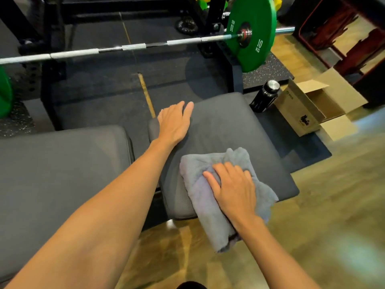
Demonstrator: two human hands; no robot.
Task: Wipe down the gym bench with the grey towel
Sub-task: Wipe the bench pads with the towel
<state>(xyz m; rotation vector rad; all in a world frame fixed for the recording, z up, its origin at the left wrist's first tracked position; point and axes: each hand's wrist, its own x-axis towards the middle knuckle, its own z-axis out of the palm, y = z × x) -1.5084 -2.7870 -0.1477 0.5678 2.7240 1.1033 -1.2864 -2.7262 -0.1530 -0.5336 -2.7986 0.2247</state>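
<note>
Fluffy grey cloth towel (196, 182) on the matt, smooth padded bench (229, 126); metal barbell (73, 53) (dull silver); glossy black bottle (263, 100); plain cardboard box (295, 110).

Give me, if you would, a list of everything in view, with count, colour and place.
seat pad: one, dark grey, centre, under both hands
back pad: one, dark grey, left of the seat pad
grey towel: one, grey, on the seat pad, hanging over its near edge
barbell: one, silver, across the top
weight plates: two, green, one at the bar's right end, one cut off at the left edge
rack: one, black, behind the bench
bottle: one, black with silver cap, on the floor right of the seat pad
cardboard box: one, brown, open, beside the bottle
left hand: flat on the seat pad's far left
right hand: presses on the towel
</note>
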